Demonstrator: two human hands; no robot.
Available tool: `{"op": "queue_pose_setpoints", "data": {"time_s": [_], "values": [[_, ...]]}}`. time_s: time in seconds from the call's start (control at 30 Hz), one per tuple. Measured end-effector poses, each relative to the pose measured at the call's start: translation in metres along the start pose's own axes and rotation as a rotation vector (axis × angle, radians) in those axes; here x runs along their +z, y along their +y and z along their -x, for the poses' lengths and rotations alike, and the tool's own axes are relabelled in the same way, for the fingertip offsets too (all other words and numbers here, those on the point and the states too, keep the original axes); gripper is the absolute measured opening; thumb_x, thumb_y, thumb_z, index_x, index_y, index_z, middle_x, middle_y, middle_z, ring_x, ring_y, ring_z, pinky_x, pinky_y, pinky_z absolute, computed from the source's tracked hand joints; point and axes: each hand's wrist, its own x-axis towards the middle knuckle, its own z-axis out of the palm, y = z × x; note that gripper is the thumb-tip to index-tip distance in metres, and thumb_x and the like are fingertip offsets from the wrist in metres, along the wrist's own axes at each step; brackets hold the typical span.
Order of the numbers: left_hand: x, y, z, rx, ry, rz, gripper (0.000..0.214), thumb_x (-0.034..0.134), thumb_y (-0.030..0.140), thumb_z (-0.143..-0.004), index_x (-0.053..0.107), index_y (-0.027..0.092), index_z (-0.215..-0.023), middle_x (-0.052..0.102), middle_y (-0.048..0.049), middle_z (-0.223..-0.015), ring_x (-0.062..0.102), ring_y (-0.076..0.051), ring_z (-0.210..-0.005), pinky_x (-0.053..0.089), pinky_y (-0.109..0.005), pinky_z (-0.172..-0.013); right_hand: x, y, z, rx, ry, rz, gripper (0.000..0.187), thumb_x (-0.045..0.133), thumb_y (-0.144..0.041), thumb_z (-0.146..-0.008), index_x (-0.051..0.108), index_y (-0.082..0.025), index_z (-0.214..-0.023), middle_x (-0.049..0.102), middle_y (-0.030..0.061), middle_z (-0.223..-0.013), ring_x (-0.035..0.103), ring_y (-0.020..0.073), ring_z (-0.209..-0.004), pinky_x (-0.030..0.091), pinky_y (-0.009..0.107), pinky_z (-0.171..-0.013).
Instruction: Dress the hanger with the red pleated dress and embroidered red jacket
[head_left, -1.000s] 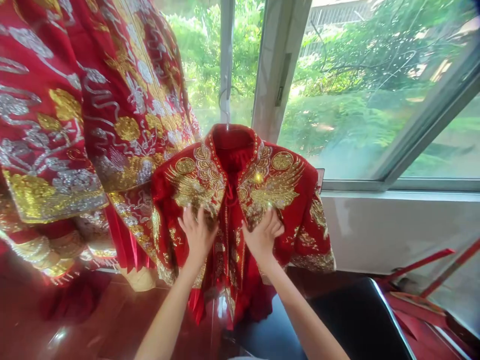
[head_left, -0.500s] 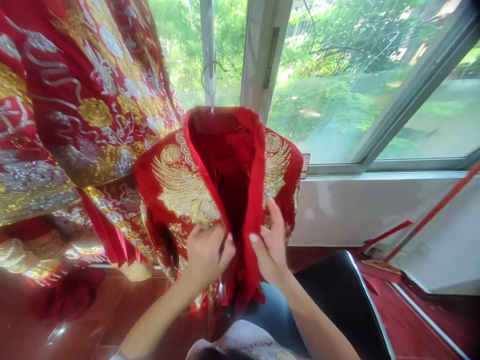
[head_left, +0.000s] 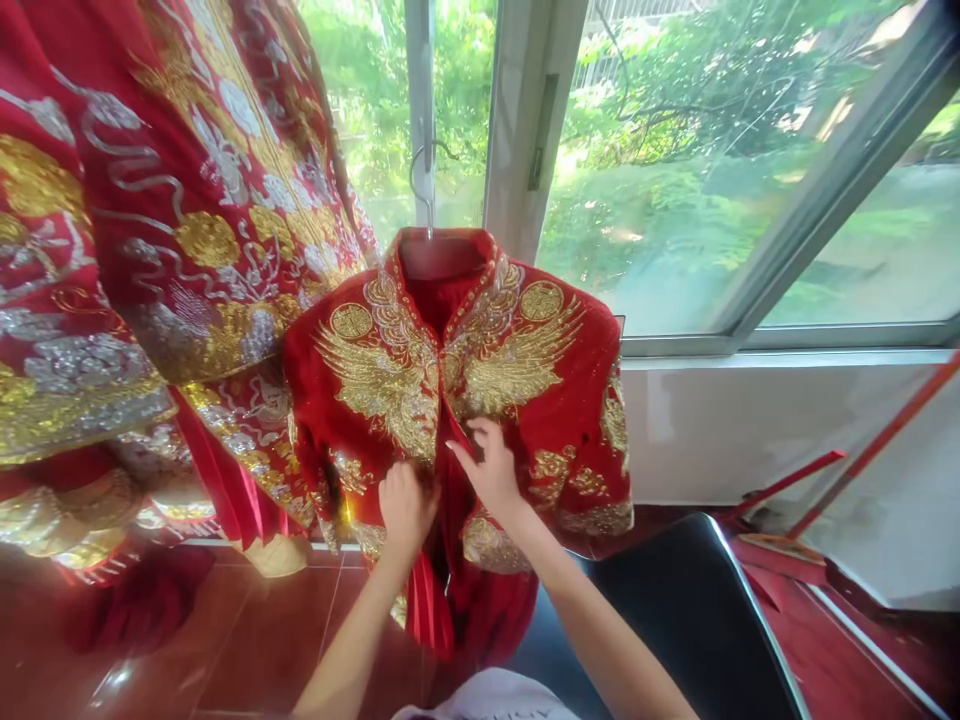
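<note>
A red jacket (head_left: pixel 529 470) with gold and silver embroidery hangs on a wire hanger (head_left: pixel 430 205) in front of me. Its two front edges meet at the neck and part slightly lower down. My left hand (head_left: pixel 407 508) is closed on the front edge at the left, fingers curled under the gold wing pattern. On the other front panel, my right hand (head_left: pixel 491 468) pinches near the edge, its thumb at the opening and its fingers on the embroidery. Red pleated fabric (head_left: pixel 431 605) shows below the hem.
More embroidered red garments (head_left: pixel 210 240) hang close on the left. A window (head_left: pixel 675 200) and its sill are behind the jacket. To the lower right are a black chair (head_left: pixel 667 610) and a long red handle (head_left: pixel 874 455). Red tiles (head_left: pixel 262 625) cover the floor.
The jacket's front panels, folded open half a second ago with the red inside showing, are now turned back and drawn together. My right hand has moved inward toward my left.
</note>
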Motion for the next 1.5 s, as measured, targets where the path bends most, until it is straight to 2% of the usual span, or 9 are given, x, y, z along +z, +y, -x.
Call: {"op": "queue_pose_setpoints", "data": {"time_s": [0.17,0.33,0.53,0.67,0.8,0.87,1.03,1.23,1.5], "values": [[0.014,-0.029,0.023,0.044,-0.220,0.156,0.018,0.044,0.019,-0.087,0.061,0.017,-0.083,0.066,-0.0114,-0.084,0.064,-0.024,-0.078,0.047,-0.034,-0.069,-0.004,-0.014,0.014,-0.049,0.044,0.101,0.022,0.060,-0.041,-0.083,0.049,-0.023,-0.089,0.065,0.0041,-0.074,0.067,0.0218,-0.068,0.055,0.034,-0.062],[0.020,0.013,0.031,0.067,-0.432,0.689,0.013,0.053,0.016,-0.076,0.066,0.019,-0.075,0.070,-0.0113,-0.078,0.064,-0.024,-0.071,0.051,-0.035,-0.071,0.012,-0.042,0.012,-0.137,-0.116,0.045,0.017,0.053,-0.037,-0.088,0.048,-0.023,-0.097,0.067,0.0040,-0.077,0.065,0.0183,-0.061,0.053,0.030,-0.058],[0.047,0.026,-0.001,-0.081,-0.424,0.839,0.017,0.050,0.023,-0.081,0.066,0.017,-0.084,0.069,-0.0134,-0.090,0.063,-0.023,-0.082,0.050,-0.037,-0.083,0.027,0.001,-0.014,-0.092,-0.131,0.159,0.026,0.049,-0.032,-0.089,0.051,-0.017,-0.111,0.068,0.0139,-0.097,0.066,0.0259,-0.094,0.054,0.042,-0.084],[0.062,-0.009,0.021,-0.295,-0.382,1.000,0.023,0.053,0.040,-0.084,0.059,0.018,-0.078,0.064,-0.0074,-0.085,0.061,-0.021,-0.085,0.049,-0.035,-0.085,0.006,0.035,0.044,-0.142,-0.133,0.123,0.029,0.048,-0.028,-0.093,0.049,-0.022,-0.122,0.066,0.0102,-0.107,0.064,0.0214,-0.105,0.050,0.041,-0.096],[0.081,-0.048,0.080,-0.720,-0.379,1.161,0.042,0.044,0.058,-0.086,0.044,0.021,-0.067,0.049,0.0005,-0.059,0.054,-0.016,-0.057,0.050,-0.031,-0.060,-0.016,0.087,0.118,0.224,0.488,0.277,0.042,0.060,-0.038,-0.084,0.047,-0.019,-0.119,0.056,0.0183,-0.122,0.055,0.0300,-0.117,0.043,0.054,-0.102],[0.090,-0.060,0.101,-0.897,-0.398,1.237,0.041,0.051,0.060,-0.084,0.048,0.020,-0.074,0.055,-0.0007,-0.064,0.058,-0.016,-0.057,0.050,-0.031,-0.057,-0.024,0.110,0.135,0.515,0.586,0.166,0.067,0.069,-0.044,-0.072,0.040,-0.018,-0.126,0.051,0.0204,-0.130,0.051,0.0337,-0.123,0.043,0.057,-0.102],[0.096,-0.060,0.109,-1.101,-0.393,1.531,0.042,0.077,0.050,-0.068,0.052,0.021,-0.083,0.067,-0.0025,-0.084,0.068,-0.015,-0.077,0.055,-0.028,-0.071,-0.028,0.119,0.130,0.997,0.309,-0.560,0.078,0.079,-0.033,-0.057,0.039,-0.026,-0.124,0.066,0.0059,-0.106,0.067,0.0249,-0.099,0.057,0.035,-0.073],[0.078,-0.045,0.105,-1.132,-0.512,1.757,0.044,0.090,0.035,-0.053,0.063,0.015,-0.082,0.069,-0.0030,-0.076,0.065,-0.014,-0.064,0.052,-0.024,-0.060,-0.012,0.093,0.139,1.371,0.321,-0.681,0.058,0.082,-0.016,-0.052,0.052,-0.022,-0.101,0.069,-0.0003,-0.080,0.064,0.0146,-0.064,0.049,0.024,-0.052],[0.056,-0.027,0.106,-1.212,-0.601,1.788,0.033,0.085,0.022,-0.061,0.065,0.017,-0.087,0.069,0.0001,-0.073,0.062,-0.012,-0.059,0.048,-0.022,-0.054,-0.005,0.062,0.154,1.195,0.262,-0.863,0.043,0.082,-0.017,-0.050,0.061,-0.018,-0.087,0.073,0.0034,-0.088,0.068,0.0185,-0.078,0.055,0.029,-0.073]]}}
